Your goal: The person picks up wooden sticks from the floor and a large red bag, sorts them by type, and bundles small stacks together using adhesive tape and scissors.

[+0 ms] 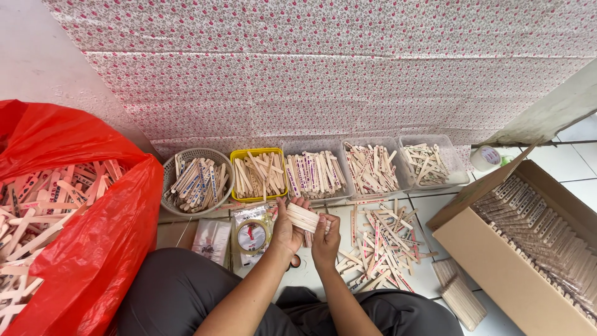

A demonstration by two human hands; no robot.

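My left hand [286, 229] and my right hand [326, 239] together hold a small stack of flat wooden sticks [305, 218] just above the floor, in front of my knees. The left hand grips the stack's near end from the left. From the right, the other hand's fingers close around the stack's other end. A loose pile of printed wooden sticks [382, 242] lies on the tiled floor right beside my right hand. Several containers of sorted sticks stand in a row just beyond my hands.
A red plastic bag [93, 249] full of sticks sits at the left. A round grey basket [196, 180], a yellow tray [258, 174] and clear tubs [373, 167] line the cloth-covered wall. A cardboard box [528, 249] of bundled sticks stands right; tape rolls [252, 236] lie nearby.
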